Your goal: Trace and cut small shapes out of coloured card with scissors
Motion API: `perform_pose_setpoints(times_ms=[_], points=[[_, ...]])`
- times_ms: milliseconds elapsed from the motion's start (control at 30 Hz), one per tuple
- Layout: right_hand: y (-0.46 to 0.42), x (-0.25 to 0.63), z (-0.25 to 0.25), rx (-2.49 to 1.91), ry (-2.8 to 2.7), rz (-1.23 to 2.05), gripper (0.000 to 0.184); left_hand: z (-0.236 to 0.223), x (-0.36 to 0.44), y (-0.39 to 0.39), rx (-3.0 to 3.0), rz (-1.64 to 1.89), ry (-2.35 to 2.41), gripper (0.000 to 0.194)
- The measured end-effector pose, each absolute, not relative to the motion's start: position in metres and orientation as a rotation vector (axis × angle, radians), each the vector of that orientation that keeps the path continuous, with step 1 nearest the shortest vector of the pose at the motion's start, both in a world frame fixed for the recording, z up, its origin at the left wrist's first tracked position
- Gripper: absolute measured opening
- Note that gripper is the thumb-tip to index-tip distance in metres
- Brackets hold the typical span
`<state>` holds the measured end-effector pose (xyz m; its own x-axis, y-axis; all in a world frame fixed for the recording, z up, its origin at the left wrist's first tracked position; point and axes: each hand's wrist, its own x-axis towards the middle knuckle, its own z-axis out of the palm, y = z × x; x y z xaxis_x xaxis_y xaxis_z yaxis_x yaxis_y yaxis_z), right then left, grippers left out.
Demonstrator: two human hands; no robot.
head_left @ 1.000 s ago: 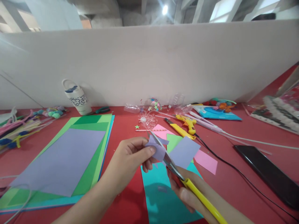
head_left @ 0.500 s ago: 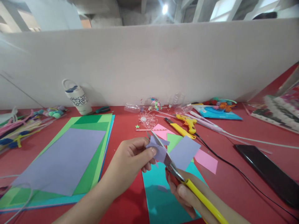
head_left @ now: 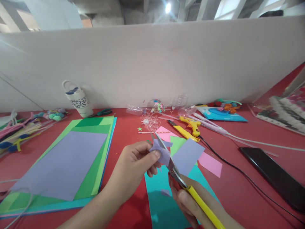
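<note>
My left hand (head_left: 140, 159) pinches a small cut piece of purple paper (head_left: 164, 155) between thumb and fingers. Around the yellow-handled scissors (head_left: 175, 174) my right hand (head_left: 187, 198) is closed, and their blades lie across the purple piece, tips pointing away from me. Both hands are above a teal sheet (head_left: 164, 210), where a small purple scrap (head_left: 165, 192) lies. Just beyond the scissors rests a larger purple paper rectangle (head_left: 189, 156), partly over a light green piece (head_left: 176, 143). Pink paper (head_left: 211, 164) lies to its right.
At left is a stack of coloured sheets with a purple sheet (head_left: 64, 162) on top. A white tumbler (head_left: 81, 103) stands by the wall. Beyond the hands lie a yellow box cutter (head_left: 184, 132) and a yellow glue gun (head_left: 193, 125) with a black cord. A black phone (head_left: 274, 178) lies right.
My right hand and the scissors handle have shifted slightly left and down. The left hand holds the purple piece in almost the same place.
</note>
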<state>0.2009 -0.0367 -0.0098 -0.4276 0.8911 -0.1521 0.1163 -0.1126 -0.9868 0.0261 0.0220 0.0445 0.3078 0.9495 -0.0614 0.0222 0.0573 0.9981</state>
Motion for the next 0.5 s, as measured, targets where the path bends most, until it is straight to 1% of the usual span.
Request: perform_pose_setpoints(times_ms=[300, 500], points=[[-0.0381, 0.1986, -0.0146, -1.182, -1.535, 1.564, 0.055, 0.0443, 0.025, 0.0223, 1.299, 0.926, 1.006, 0.018], [-0.04, 0.197, -0.0187, -1.203, -1.54, 1.455, 0.052, 0.0449, 0.0257, 0.0223, 1.293, 0.927, 0.994, 0.018]])
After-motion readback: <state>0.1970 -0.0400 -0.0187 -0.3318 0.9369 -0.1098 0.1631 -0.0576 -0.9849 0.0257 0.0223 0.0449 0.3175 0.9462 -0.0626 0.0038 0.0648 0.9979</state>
